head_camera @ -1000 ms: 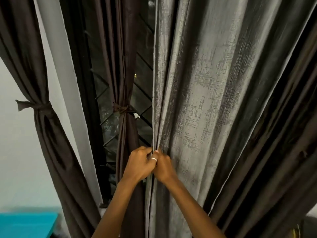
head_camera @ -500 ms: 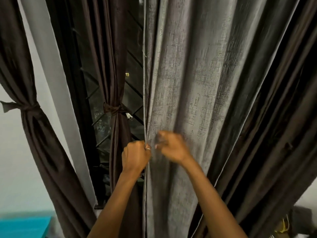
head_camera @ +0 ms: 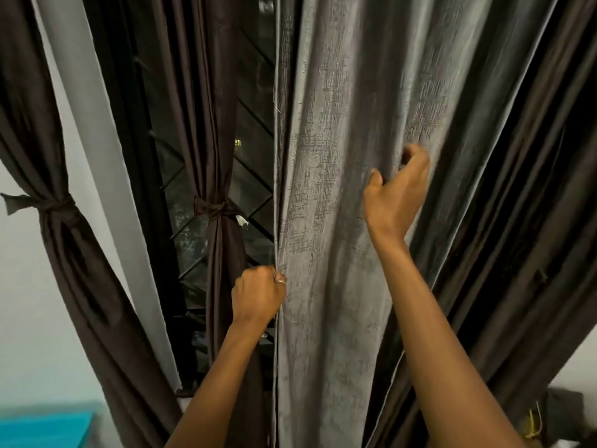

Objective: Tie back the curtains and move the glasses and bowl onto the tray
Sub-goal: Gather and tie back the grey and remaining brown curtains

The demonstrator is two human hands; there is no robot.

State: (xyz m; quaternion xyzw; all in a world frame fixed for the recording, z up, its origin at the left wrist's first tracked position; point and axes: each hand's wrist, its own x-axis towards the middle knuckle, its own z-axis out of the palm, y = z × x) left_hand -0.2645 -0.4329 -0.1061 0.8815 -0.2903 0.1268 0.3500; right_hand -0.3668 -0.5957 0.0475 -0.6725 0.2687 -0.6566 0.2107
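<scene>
Two panels look finished. The dark brown satin curtain [head_camera: 61, 221] at the left wall and the second dark brown curtain [head_camera: 223, 227], in front of the black-grilled window [head_camera: 255, 189], are each cinched at mid-height by a knotted tie.

The broad grey textured curtain [head_camera: 332, 156] hangs loose and untied just right of the window gap, with darker brown folds [head_camera: 517, 205] behind it on the right. Its long axis runs straight up and down, and its left hem drops like a plumb line from top to bottom.

The left hand [head_camera: 258, 295] is curled in a fist round that hem, low down. The right hand [head_camera: 397, 195] sits higher and further right, fingers hooked into a fold (thumb sticking out).

I judge the gathering to be at its very start, with bunching and tying left to do. Glasses, bowl and tray are out of view, so nothing can be said of that half.
</scene>
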